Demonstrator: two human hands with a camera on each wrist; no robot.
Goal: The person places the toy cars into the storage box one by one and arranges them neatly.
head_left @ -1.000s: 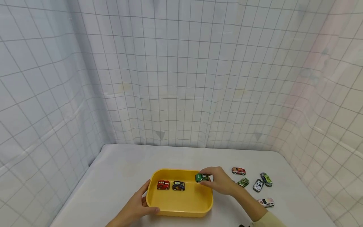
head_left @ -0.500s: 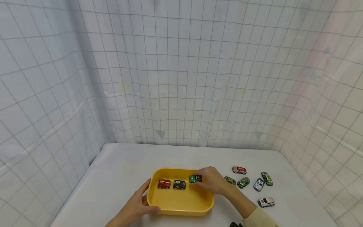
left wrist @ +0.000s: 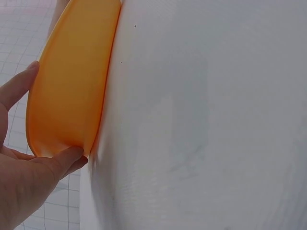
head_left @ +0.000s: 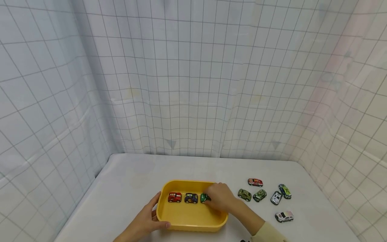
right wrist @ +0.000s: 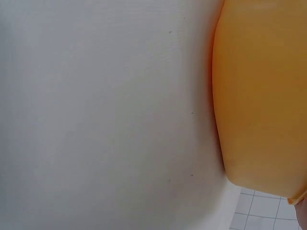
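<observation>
A yellow tray (head_left: 193, 220) sits on the white table near the front edge. Inside it a red toy car (head_left: 174, 197) and a dark blue toy car (head_left: 191, 198) stand in a row. My right hand (head_left: 220, 198) holds a green toy car (head_left: 204, 198) down in the tray just right of the blue one; the fingers cover most of it. My left hand (head_left: 150, 216) grips the tray's left front corner, thumb on the rim. The left wrist view shows the tray's outer wall (left wrist: 72, 81) against that hand (left wrist: 33, 177). The right wrist view shows only the tray's wall (right wrist: 261, 96) and the table.
Several more toy cars lie on the table right of the tray: an olive one (head_left: 244, 194), a camouflage one (head_left: 259, 195), a red one (head_left: 255, 182), a white one (head_left: 284, 216). Gridded white curtains (head_left: 193, 84) enclose the table on three sides.
My right hand has carried the green car leftward and down into the tray, beside the blue car. The olive car behind it has come into view. The left hand has stayed on the tray.
</observation>
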